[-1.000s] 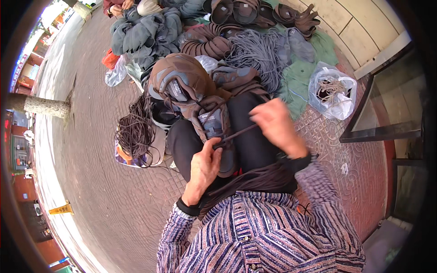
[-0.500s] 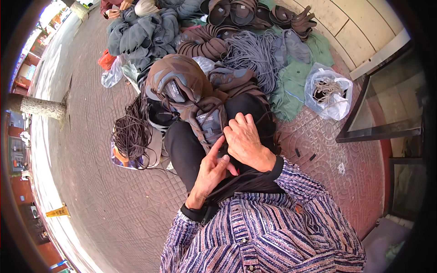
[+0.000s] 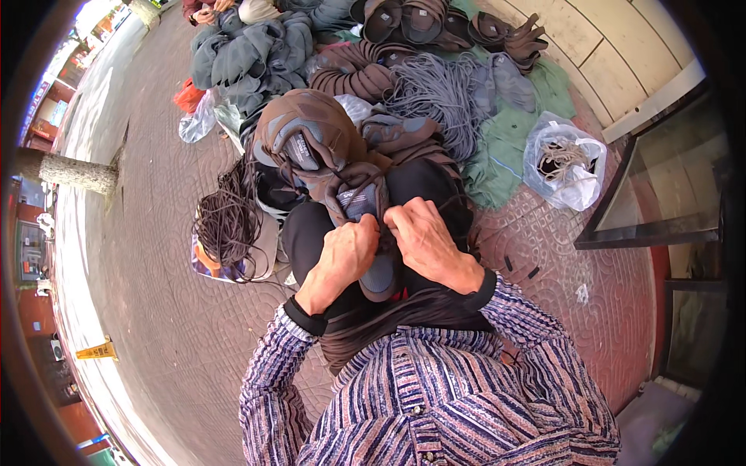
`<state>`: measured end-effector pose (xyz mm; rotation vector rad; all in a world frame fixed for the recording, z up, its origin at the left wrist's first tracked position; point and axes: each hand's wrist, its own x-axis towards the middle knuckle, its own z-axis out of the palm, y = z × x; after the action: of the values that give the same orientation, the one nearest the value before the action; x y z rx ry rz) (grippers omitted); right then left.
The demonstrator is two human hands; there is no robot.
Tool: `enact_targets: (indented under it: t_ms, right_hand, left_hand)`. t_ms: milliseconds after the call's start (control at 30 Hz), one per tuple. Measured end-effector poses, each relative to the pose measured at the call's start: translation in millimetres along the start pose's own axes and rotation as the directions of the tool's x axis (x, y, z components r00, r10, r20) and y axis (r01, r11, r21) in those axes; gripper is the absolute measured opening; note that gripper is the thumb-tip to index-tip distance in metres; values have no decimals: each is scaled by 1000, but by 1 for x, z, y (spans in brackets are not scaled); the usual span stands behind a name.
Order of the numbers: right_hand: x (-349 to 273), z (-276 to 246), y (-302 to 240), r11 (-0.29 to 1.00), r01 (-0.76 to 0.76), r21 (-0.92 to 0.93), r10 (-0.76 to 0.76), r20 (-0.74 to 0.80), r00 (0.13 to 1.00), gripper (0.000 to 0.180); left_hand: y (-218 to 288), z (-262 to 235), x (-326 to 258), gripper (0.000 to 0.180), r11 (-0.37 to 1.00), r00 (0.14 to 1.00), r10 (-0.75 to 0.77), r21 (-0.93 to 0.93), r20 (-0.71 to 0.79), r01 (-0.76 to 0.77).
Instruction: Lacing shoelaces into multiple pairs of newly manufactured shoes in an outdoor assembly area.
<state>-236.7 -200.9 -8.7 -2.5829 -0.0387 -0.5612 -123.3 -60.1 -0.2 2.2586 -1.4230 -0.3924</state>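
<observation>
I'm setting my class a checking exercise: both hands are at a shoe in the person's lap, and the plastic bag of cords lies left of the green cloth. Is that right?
Not quite: the head view shows the plastic bag lying to the right of the green cloth. The left hand and right hand are indeed at the shoe.

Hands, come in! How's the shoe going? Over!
Left hand and right hand curled at the shoe, grip hidden. Shoe between the legs, toe toward the striped top. Just the hands hiding part.
</observation>
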Motion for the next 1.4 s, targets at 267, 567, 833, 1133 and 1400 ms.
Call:
enact_targets:
  t_ms: [267,567,833,1133,1400]
  right_hand:
    - [3,-6,-2,994,74,-84,-65,103,993,12]
    - [27,-40,-2,958,225,-175,-163,314,935,19]
    - [40,-38,33,936,-41,350,-176,565,806,21]
    - [153,-91,-130,575,181,797,-440,115,891,17]
    - [144,-203,-78,543,109,833,24,-145,989,22]
  left_hand:
    - [-4,-104,-21,13,689,836,-317,-498,447,527]
    - [-49,-59,-79,14,-796,921,-270,-603,280,-49]
    - [-111,-172,-166,10,-528,698,-573,-457,-430,-715]
    - [29,-239,-92,26,477,591,-149,-582,-792,-659]
    - [-44,-55,-1,25,980,939,86,-140,-333,-140]
